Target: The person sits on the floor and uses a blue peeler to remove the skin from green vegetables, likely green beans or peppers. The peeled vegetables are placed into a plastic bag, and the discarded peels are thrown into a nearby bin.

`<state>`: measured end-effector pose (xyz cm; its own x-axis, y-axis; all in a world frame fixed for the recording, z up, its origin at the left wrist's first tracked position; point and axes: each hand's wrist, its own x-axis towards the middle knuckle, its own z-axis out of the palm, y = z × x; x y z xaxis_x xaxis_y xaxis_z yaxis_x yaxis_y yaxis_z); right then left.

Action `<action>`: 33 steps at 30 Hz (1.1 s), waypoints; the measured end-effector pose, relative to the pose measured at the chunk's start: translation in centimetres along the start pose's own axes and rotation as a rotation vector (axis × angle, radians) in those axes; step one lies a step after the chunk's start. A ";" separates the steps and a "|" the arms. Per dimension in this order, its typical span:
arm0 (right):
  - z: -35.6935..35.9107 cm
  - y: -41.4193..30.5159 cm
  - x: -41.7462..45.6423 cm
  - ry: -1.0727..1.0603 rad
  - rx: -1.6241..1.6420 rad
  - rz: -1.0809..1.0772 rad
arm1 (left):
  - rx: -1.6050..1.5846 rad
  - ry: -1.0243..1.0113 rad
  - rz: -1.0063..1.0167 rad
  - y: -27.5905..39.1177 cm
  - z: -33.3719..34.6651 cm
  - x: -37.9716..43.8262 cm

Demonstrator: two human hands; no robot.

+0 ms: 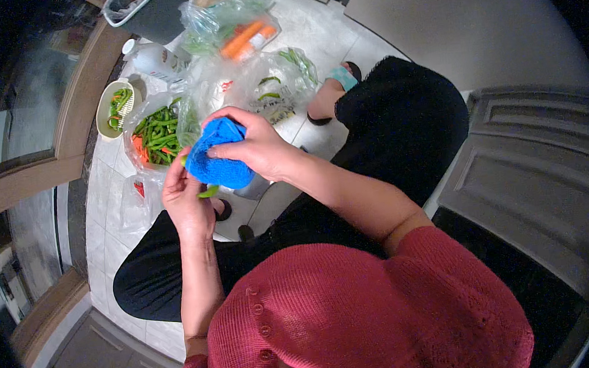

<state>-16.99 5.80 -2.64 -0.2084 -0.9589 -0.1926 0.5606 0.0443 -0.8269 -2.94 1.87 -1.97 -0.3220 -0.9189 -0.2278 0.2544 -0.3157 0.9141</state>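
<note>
My right hand [258, 148] grips a blue cloth [222, 161], with the thumb pressed on its top. Close against the cloth, my left hand [186, 197] holds a green pepper [208, 192], whose curved end shows below the cloth; the middle part is covered. Beyond my left hand, a clear plastic bag [133, 145] on the floor holds many green peppers [160, 132] and some orange-red pieces. Another spread plastic bag [245, 84] has a few green peppers on it.
On the tiled floor stand an oval pale basket [103, 113] with peppers, a white jug [152, 60] and a dark bin [157, 18]. Bagged carrots [246, 38] lie farther off. A small plastic bag [135, 209] is left of my knee. Cabinet doors [528, 181] are at right.
</note>
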 end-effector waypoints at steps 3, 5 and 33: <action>-0.5 1.6 0.4 0.059 -0.073 -0.039 | -0.118 -0.011 -0.039 0.6 -0.1 0.3; -0.9 2.3 1.0 0.230 -0.237 -0.009 | -0.108 -0.087 -0.021 1.4 0.2 0.8; -0.8 -0.9 0.9 0.106 0.331 0.287 | 0.068 -0.040 -0.062 0.8 0.6 0.2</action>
<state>-18.31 5.13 -2.45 -0.0788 -0.8860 -0.4570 0.8301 0.1955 -0.5221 -3.41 1.55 -1.10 -0.3719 -0.8874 -0.2725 0.1707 -0.3540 0.9196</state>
